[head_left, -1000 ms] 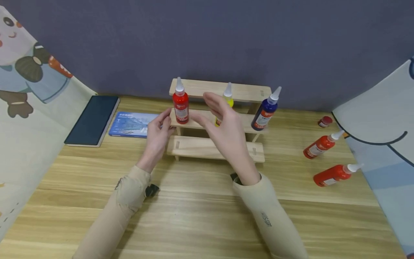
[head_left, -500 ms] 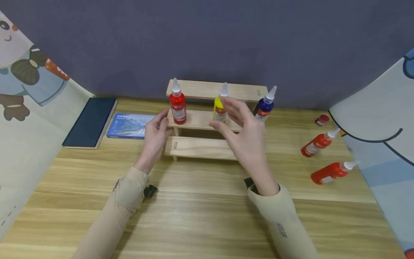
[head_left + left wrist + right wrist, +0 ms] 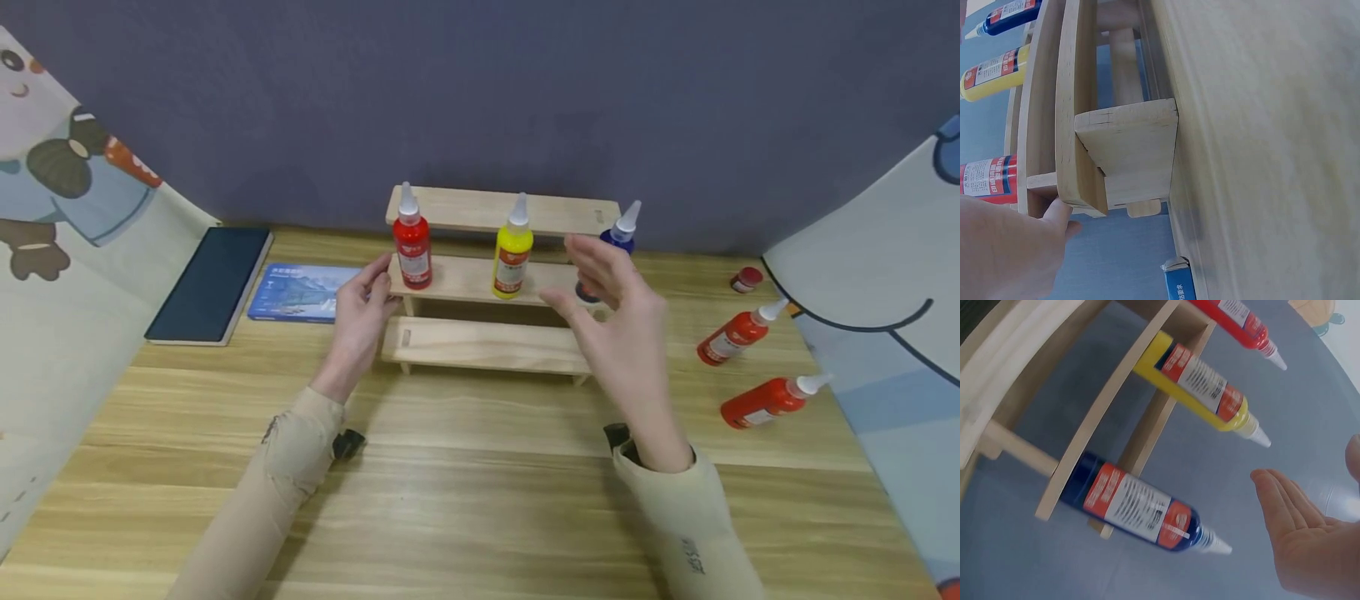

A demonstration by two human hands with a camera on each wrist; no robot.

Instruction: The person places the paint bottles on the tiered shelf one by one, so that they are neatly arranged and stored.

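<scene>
A three-tier wooden shelf [image 3: 465,277] stands against the dark back wall. On its middle tier, a red paint bottle [image 3: 414,260], a yellow paint bottle [image 3: 513,262] and a dark blue paint bottle [image 3: 1129,503] stand upright from left to right. My left hand [image 3: 358,312] grips the left end of that tier; thumb and fingers close around the board's edge [image 3: 1067,203]. My right hand [image 3: 626,325] is empty, its thumb spread from its fingers, in front of the blue bottle and partly hiding it in the head view. In the right wrist view the hand is apart from the bottles.
Two more red bottles [image 3: 733,335] lie or lean at the right, near a small red jar [image 3: 747,279]. Left of the shelf are a blue flat box [image 3: 300,292] and a dark notebook [image 3: 210,283]. Printed fabric hangs along both sides.
My right hand has moved right along the shelf, from the yellow bottle to before the blue one, uncovering the yellow bottle. My left hand has stayed at the shelf's left end.
</scene>
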